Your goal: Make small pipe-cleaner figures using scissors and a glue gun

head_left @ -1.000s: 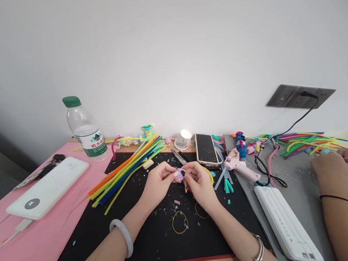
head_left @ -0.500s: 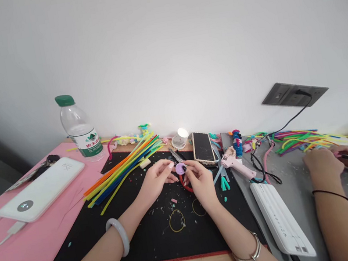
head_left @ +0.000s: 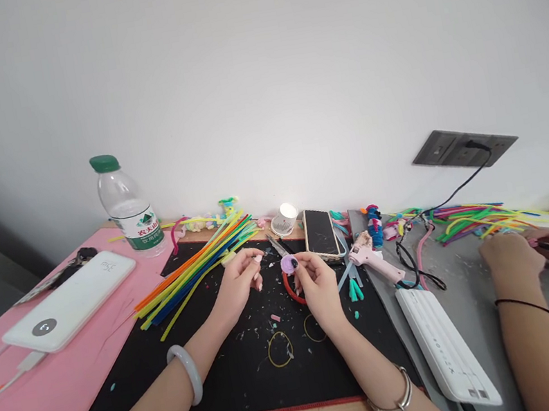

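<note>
My right hand (head_left: pixel 318 286) pinches a small round purple disc (head_left: pixel 287 264) between thumb and finger, above the black mat (head_left: pixel 220 383). To its left, my left hand (head_left: pixel 238 285) is closed in a pinch, apart from the disc; anything between its fingertips is too small to name. Just behind and beneath the disc lie scissors with red handles (head_left: pixel 290 292), partly hidden by my right hand. A white paper cup (head_left: pixel 284 223) stands beyond them, with a phone (head_left: pixel 320 233) to its right. Two thin rubber bands, one of them a yellowish loop (head_left: pixel 280 350), lie nearer to me.
Colourful pipe cleaners (head_left: pixel 195 268) lie to the left, near a water bottle (head_left: pixel 133 215) and a white power bank (head_left: pixel 70 303) on pink paper. A pink glue gun (head_left: pixel 376 262) and a white power strip (head_left: pixel 449 348) lie right. Another person's hands (head_left: pixel 512 260) work at far right.
My left hand has moved left and away from the purple disc, its fingers now drawn together. My right hand stays nearly in place, still holding the disc.
</note>
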The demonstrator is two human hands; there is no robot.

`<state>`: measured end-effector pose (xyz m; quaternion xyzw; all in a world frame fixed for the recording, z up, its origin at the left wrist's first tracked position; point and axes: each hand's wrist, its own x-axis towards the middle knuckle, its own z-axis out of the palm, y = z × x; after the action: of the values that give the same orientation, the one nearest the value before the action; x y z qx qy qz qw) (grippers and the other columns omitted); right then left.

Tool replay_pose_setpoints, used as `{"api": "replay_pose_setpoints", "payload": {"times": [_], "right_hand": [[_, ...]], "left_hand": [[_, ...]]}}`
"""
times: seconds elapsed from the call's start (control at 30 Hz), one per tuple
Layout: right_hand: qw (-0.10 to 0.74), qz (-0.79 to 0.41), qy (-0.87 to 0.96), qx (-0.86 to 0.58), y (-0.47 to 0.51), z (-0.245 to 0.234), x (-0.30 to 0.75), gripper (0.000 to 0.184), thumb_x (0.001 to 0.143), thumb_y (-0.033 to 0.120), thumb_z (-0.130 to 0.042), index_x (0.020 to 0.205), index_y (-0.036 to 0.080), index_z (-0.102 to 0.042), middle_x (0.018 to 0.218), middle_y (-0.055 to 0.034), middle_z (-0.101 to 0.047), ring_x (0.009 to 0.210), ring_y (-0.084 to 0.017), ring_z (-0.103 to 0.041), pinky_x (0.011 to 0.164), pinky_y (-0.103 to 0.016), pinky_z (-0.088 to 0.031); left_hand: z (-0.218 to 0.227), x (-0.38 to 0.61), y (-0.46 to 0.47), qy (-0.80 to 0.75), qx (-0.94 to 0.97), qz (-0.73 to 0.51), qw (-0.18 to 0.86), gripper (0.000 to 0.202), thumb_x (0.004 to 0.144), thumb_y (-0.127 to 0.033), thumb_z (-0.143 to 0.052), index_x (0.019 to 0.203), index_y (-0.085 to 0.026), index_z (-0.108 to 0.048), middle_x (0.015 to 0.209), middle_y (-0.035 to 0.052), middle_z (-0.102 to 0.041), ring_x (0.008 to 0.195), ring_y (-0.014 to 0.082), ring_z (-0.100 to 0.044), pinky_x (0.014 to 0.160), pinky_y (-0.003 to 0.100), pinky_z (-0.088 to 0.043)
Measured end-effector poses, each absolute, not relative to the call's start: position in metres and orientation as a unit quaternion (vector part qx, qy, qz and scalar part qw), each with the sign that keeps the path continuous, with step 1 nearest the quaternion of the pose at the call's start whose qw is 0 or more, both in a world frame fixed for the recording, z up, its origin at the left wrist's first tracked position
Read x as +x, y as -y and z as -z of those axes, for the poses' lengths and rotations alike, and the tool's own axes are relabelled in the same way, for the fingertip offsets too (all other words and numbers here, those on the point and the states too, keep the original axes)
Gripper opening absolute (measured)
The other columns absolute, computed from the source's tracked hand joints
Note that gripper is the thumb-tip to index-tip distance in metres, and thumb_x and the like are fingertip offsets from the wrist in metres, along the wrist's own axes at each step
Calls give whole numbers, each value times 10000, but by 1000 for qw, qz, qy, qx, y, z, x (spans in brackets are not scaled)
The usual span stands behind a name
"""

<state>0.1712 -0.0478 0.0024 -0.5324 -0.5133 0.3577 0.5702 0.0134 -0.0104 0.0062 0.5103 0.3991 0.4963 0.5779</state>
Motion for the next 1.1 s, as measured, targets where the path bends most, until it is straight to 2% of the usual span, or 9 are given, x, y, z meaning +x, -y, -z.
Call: {"api": "replay_pose_setpoints", "payload": {"times": [0.2, 0.33, 0.43, 0.5, 0.6, 0.77, 0.93, 1.1], "right_hand": [[580, -359, 507, -527, 48, -6, 173, 190, 860, 372, -539, 904, 189, -567, 651, 18, -541, 484, -102, -451, 455, -223, -383], [581, -365, 502, -527, 49, -5, 175, 188, 861, 367, -544, 923, 190, -564, 618, 34, -531, 460, -91, -434, 436, -213, -360], [585, -379, 502, -513, 50, -5, 176, 177, 861, 353, -549, 931, 192, -568, 616, 35, -547, 466, -90, -454, 448, -211, -388], [591, -386, 502, -499, 50, -6, 176, 174, 851, 335, -558, 943, 189, -577, 678, 9, -600, 503, -98, -501, 464, -215, -423], [591, -398, 508, -484, 49, -7, 174, 178, 821, 301, -577, 953, 185, -603, 785, -30, -651, 588, -122, -566, 480, -223, -458], [561, -412, 524, -491, 48, -5, 171, 181, 810, 256, -544, 948, 184, -638, 750, -25, -648, 566, -123, -554, 491, -234, -462], [550, -399, 535, -502, 49, -3, 170, 186, 800, 213, -501, 920, 192, -641, 706, -7, -619, 516, -111, -515, 478, -233, -450], [559, -406, 528, -493, 48, 1, 171, 225, 819, 266, -522, 1023, 213, -601, 909, -46, -654, 653, -145, -587, 494, -239, -486]], "left_hand": [[-6, 14, 11, -430, 539, -508, 517, 160, 805, -329, -541, 894, -197, -534, 509, -107, -318, 414, 76, -353, 459, 207, -275], [-4, 13, 9, -448, 537, -504, 507, 171, 825, -353, -522, 900, -200, -537, 500, -106, -318, 410, 80, -344, 448, 206, -259], [-3, 12, 8, -458, 528, -502, 509, 195, 836, -364, -520, 943, -203, -539, 480, -111, -322, 396, 80, -338, 439, 207, -252], [-3, 13, 8, -453, 520, -505, 518, 211, 825, -368, -541, 955, -202, -537, 489, -110, -348, 399, 80, -367, 445, 207, -280], [-6, 14, 10, -424, 508, -493, 566, 248, 797, -387, -577, 945, -190, -548, 554, -82, -460, 452, 94, -479, 492, 225, -383], [-9, 14, 13, -388, 500, -443, 635, 340, 782, -431, -610, 1001, -172, -581, 759, 9, -635, 670, 146, -634, 668, 291, -513], [-7, 15, 13, -389, 519, -428, 630, 312, 730, -362, -685, 954, -158, -615, 848, 53, -679, 748, 163, -658, 734, 309, -526], [-5, 16, 12, -397, 523, -434, 617, 250, 710, -316, -700, 882, -153, -621, 847, 56, -686, 750, 173, -671, 735, 320, -537]]}}
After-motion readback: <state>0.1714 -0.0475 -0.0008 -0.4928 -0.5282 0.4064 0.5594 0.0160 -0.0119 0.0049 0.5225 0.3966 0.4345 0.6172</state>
